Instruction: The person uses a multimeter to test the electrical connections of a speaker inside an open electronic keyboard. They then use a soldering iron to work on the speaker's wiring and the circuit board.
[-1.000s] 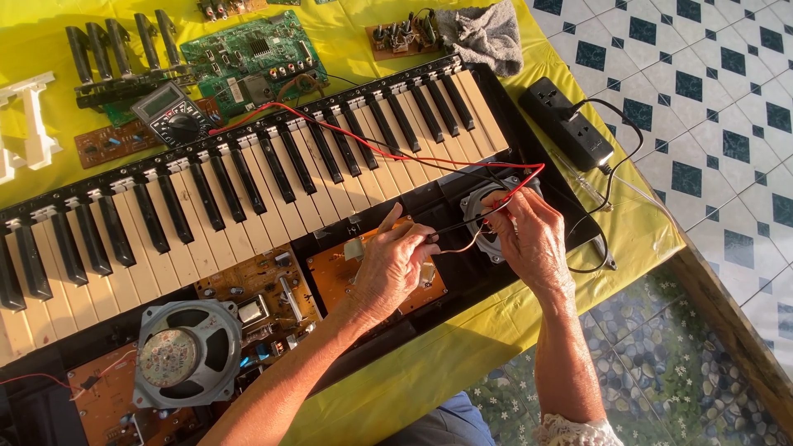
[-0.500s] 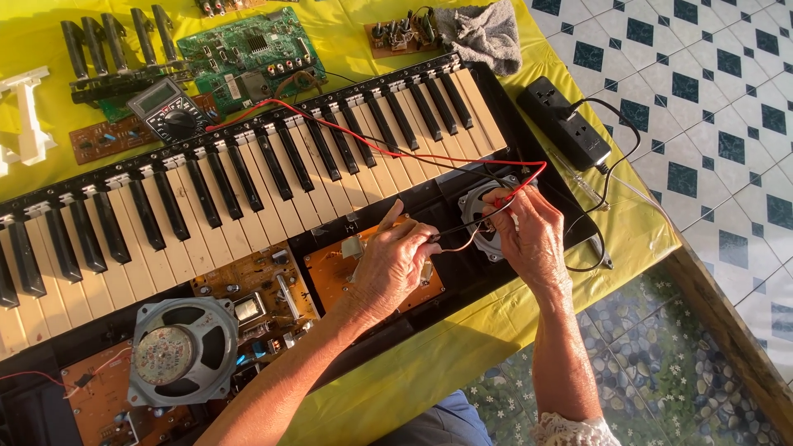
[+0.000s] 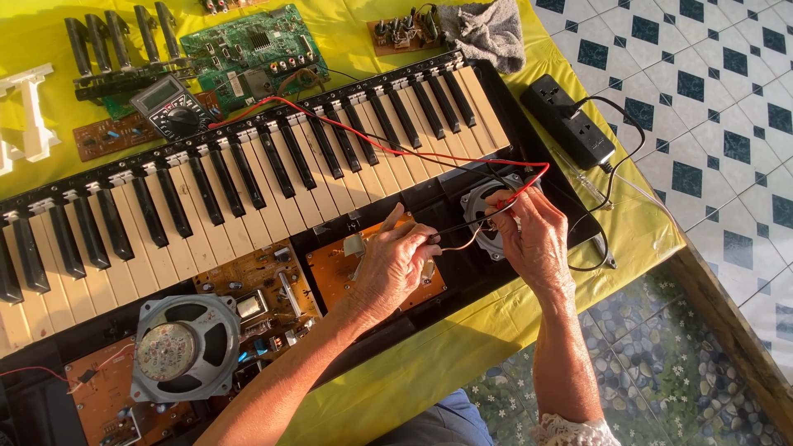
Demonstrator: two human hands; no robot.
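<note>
An opened electronic keyboard (image 3: 248,182) lies on a yellow cloth, its circuit boards and speakers exposed. My left hand (image 3: 396,264) rests over an orange circuit board (image 3: 330,272) and pinches a black probe whose tip points right. My right hand (image 3: 529,235) holds a red probe against the small right speaker (image 3: 479,211). Red and black leads (image 3: 363,124) run across the keys back to a multimeter (image 3: 169,107). A short copper-coloured wire curves between my two hands.
A large loose speaker (image 3: 186,347) sits at the lower left of the case. A green circuit board (image 3: 252,49), black key strips (image 3: 107,41), a grey rag (image 3: 491,33) and a black power strip (image 3: 574,120) lie around. Tiled floor is on the right.
Both hands stay at the small speaker, hardly moved. The view has shifted slightly.
</note>
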